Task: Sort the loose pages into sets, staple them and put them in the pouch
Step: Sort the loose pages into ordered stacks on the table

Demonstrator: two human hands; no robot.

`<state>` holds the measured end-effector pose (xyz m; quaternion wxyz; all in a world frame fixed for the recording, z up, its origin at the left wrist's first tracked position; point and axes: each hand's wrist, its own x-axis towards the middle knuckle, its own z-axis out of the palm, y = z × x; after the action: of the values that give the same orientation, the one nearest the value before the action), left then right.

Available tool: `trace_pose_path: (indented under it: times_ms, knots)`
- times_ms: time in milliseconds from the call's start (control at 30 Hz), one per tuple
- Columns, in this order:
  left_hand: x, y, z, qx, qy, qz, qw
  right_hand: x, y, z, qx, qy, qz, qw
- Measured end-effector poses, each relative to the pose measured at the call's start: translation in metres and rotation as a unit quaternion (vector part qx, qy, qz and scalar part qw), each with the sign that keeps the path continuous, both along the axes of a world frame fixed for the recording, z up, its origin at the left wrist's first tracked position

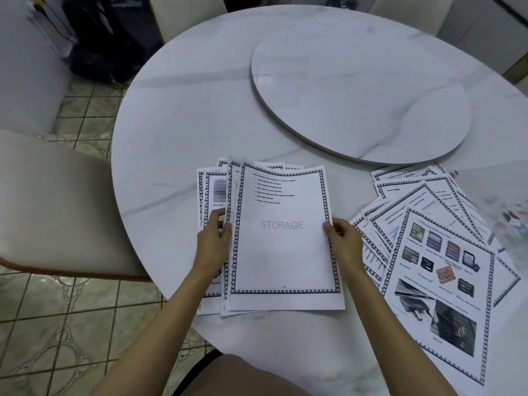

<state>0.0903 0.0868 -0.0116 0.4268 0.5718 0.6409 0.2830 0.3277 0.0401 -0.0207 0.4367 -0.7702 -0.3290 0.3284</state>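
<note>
The set of white printed pages with a dark patterned border is located at the near edge of the round white marble-pattern table, directly in front of the person. The top sheet bears the word "STORAGE" at its centre and a short bulleted list near its upper edge. The sheets beneath are not aligned: their edges project to the left and at the top. The left hand grips the left edge of the set, fingers curled round the upper sheets, with the thumb lying on a lower sheet that projects to the left. The right hand pinches the right edge, thumb on the top sheet and fingers behind. Whether the set rests on the table or is raised slightly off it cannot be told. To the right of the right hand, a second group of loose bordered pages lies fanned out on the table; its uppermost sheet shows small colour photographs. A translucent item lies at the far right, partly over the fanned pages, too blurred to identify. A raised round marble-pattern turntable occupies the table centre. A beige upholstered chair stands to the left on the patterned tiled floor.
</note>
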Motion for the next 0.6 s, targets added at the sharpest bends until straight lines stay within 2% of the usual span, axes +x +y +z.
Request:
trace_pose_path:
  times_ms: [100,433,600]
  knots:
    - [-0.002,0.0,-0.003,0.011,0.0,0.011,1.0,0.006,0.0,0.004,-0.004,-0.039,0.024,0.999]
    - [-0.01,0.005,-0.002,0.038,-0.026,0.044,0.998,0.06,-0.011,0.022,-0.006,-0.066,-0.043,0.997]
    - [-0.012,0.009,-0.003,0.029,-0.042,0.063,0.997,0.089,-0.017,0.022,0.001,0.006,-0.091,0.996]
